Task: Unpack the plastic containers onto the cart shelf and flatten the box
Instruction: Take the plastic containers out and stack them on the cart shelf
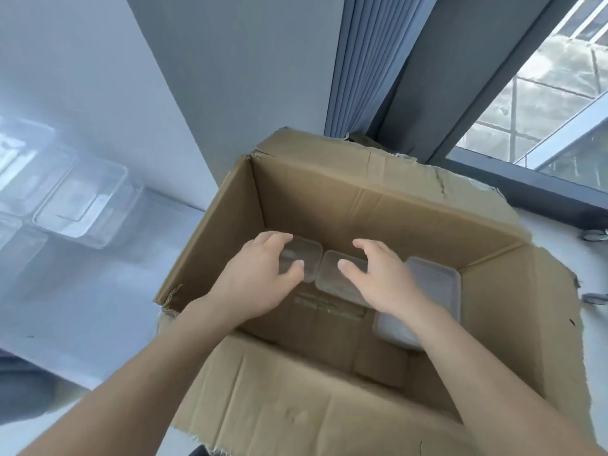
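Reaching into the cardboard box (362, 205), I hold my left grip (260, 278) half open and empty over the left clear container (307, 258) and my right grip (378, 278) likewise spread over the middle container (332, 278), judging I should pinch opposite rims squarely before lifting either.

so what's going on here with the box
A person reaches both hands into an open cardboard box. The left hand lies on the left clear container near the far wall, though whether it has a grip is unclear. The right hand is spread open over the middle clear container. A frosted container sits at the box's right side. More unpacked containers stand outside the box on the left, blurred.
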`<control>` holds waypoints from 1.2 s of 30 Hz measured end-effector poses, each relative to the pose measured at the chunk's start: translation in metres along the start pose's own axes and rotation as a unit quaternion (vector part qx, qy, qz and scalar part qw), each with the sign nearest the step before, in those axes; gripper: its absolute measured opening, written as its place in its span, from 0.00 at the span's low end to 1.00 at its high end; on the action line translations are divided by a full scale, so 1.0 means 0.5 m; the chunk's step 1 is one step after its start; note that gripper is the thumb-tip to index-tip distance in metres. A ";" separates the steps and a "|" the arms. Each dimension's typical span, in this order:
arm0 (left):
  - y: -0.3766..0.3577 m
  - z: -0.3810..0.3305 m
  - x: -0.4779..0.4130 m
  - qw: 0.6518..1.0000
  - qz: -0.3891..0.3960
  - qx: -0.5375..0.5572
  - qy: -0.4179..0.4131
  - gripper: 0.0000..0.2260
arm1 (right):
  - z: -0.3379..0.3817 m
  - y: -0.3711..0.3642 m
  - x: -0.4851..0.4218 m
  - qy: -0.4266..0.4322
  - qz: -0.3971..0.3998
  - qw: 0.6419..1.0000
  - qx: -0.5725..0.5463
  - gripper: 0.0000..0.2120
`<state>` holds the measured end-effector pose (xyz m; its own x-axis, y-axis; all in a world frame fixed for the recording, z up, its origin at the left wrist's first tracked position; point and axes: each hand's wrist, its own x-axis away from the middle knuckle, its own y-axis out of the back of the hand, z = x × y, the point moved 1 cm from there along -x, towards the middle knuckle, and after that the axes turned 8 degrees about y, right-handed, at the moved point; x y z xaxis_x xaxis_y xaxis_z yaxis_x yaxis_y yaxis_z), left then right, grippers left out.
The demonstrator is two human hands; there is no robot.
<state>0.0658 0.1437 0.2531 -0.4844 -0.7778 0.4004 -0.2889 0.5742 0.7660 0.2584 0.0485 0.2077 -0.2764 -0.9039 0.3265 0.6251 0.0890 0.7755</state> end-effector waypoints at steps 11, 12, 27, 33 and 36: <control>-0.082 -0.006 -0.093 0.995 0.034 -0.049 0.085 0.26 | -0.177 -0.143 -0.198 -0.045 0.116 0.990 0.059 0.28; -0.085 -0.004 -0.100 0.994 0.041 -0.053 0.087 0.27 | -0.187 -0.154 -0.209 -0.050 0.123 0.989 0.071 0.27; -0.108 0.007 -0.119 0.991 0.079 -0.083 0.069 0.27 | -0.229 -0.253 -0.251 -0.036 0.137 0.966 0.217 0.23; -0.107 0.011 -0.120 0.992 0.072 -0.082 0.070 0.27 | -0.237 -0.227 -0.252 -0.048 0.171 0.977 0.122 0.19; -0.103 0.014 -0.120 0.992 0.070 -0.075 0.077 0.27 | -0.236 -0.198 -0.250 -0.066 0.162 0.982 0.064 0.08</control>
<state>0.1041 0.1623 0.1862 -0.3759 -0.7299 0.5709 -0.0958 0.6434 0.7595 0.3169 0.1033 0.0264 -0.1756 -0.7576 0.6286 0.6006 0.4235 0.6781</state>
